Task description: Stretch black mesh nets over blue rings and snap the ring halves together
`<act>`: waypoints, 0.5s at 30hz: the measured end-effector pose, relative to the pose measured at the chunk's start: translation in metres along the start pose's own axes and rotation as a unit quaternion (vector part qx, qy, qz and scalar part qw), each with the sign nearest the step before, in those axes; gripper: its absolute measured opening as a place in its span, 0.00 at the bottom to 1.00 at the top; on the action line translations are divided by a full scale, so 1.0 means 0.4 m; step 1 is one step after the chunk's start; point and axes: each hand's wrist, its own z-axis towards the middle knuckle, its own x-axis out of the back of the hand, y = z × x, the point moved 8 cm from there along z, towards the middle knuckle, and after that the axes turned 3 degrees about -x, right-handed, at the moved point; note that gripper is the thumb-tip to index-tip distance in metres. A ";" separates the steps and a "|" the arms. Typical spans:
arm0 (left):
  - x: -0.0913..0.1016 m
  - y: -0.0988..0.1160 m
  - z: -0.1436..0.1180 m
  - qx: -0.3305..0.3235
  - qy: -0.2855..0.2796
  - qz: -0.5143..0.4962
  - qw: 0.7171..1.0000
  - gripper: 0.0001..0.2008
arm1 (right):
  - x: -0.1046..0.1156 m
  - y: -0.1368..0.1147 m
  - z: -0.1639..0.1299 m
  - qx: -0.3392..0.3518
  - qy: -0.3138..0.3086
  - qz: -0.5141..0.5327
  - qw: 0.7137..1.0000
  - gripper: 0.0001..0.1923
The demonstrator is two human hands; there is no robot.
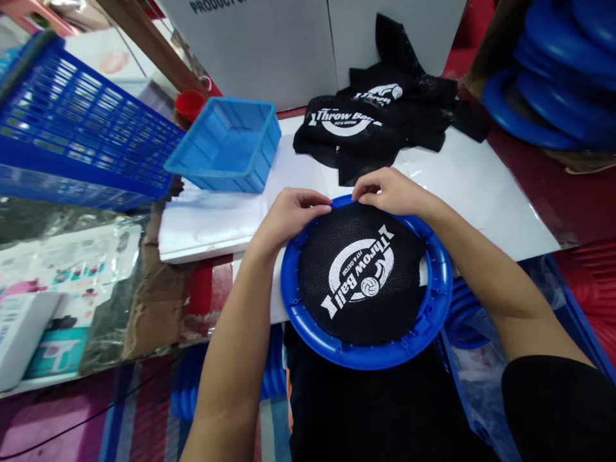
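A blue plastic ring (pixel 308 321) lies tilted at the table's front edge, over my lap. Inside it is a round black mesh (pixel 360 276) with white "Throw Ball Fly & Catch" print. At the right a gap shows between mesh and ring. My left hand (pixel 301 215) pinches the mesh edge at the ring's far left rim, thumb and fingers together. Close beside it, my right hand (pixel 392 190) pinches at the far rim, fingers curled down; its fingertips partly hide the edge there. Beyond the ring lies a pile of black printed mesh pieces (pixel 366 122).
A light blue bin (pixel 221 173) stands on white sheets (pixel 206 221) at the left, beside a large blue basket (pixel 96 122). Stacked blue rings (pixel 553 83) fill the far right. A white carton (pixel 269 51) stands behind. Red rings (pixel 594 301) lie at the right edge.
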 end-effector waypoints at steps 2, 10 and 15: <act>0.002 0.001 -0.002 0.004 0.002 0.014 1.000 0.08 | 0.002 0.002 0.001 -0.003 0.006 0.002 1.000 0.10; 0.001 -0.005 0.006 -0.030 0.017 0.051 0.998 0.07 | 0.003 -0.013 -0.008 -0.010 0.013 -0.043 0.999 0.14; -0.008 0.015 0.005 -0.077 0.021 0.075 0.994 0.08 | 0.002 -0.018 -0.012 -0.006 0.026 -0.079 0.997 0.15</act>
